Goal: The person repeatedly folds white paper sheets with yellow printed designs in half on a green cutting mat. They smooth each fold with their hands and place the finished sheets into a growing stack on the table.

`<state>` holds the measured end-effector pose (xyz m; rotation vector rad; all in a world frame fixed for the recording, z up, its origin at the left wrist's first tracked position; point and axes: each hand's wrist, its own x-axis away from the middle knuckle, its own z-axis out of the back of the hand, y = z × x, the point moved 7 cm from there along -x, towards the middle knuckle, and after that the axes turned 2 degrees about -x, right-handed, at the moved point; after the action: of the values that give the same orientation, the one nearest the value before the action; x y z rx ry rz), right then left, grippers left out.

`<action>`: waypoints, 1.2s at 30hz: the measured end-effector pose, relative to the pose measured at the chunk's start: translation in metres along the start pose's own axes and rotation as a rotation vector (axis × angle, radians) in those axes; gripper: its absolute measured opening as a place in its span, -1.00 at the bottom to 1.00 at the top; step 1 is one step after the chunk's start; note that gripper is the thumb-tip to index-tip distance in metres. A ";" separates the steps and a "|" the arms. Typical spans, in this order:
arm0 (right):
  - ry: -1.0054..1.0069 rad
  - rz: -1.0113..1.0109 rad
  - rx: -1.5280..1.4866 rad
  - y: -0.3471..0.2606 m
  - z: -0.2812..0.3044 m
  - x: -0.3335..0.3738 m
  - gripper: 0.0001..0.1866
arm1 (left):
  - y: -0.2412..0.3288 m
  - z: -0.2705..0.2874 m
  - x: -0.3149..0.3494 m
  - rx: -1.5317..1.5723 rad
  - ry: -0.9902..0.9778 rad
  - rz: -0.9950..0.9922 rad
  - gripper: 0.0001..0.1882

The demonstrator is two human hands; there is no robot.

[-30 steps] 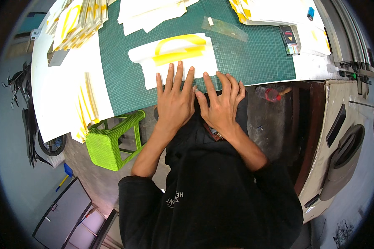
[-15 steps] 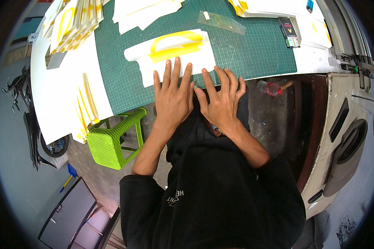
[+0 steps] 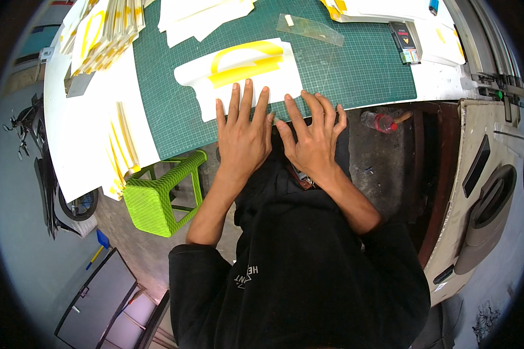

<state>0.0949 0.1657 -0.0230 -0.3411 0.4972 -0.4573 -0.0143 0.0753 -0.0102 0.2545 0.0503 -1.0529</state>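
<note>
left hand (image 3: 243, 135), right hand (image 3: 312, 139), flat, fingers spread

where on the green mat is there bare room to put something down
Free: the green cutting mat between the white and yellow sheet, the clear ruler and the small box. Crowded: the near edge under left hand and right hand.

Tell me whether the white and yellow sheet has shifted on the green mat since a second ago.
No. The white and yellow sheet lies at the same spot on the green mat; both hands rest along its near edge.
</note>
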 end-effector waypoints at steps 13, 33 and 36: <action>0.010 -0.003 -0.012 0.000 0.000 0.001 -0.48 | -0.001 0.001 -0.001 0.008 -0.008 0.001 -0.42; 0.009 -0.004 -0.010 -0.003 0.003 0.002 -0.47 | -0.001 0.000 -0.001 -0.004 0.004 -0.018 -0.42; 0.009 -0.010 -0.012 -0.003 0.002 0.002 -0.48 | 0.000 -0.001 -0.001 -0.002 -0.007 -0.017 -0.42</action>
<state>0.0962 0.1626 -0.0202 -0.3538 0.5074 -0.4656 -0.0152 0.0763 -0.0111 0.2490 0.0473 -1.0706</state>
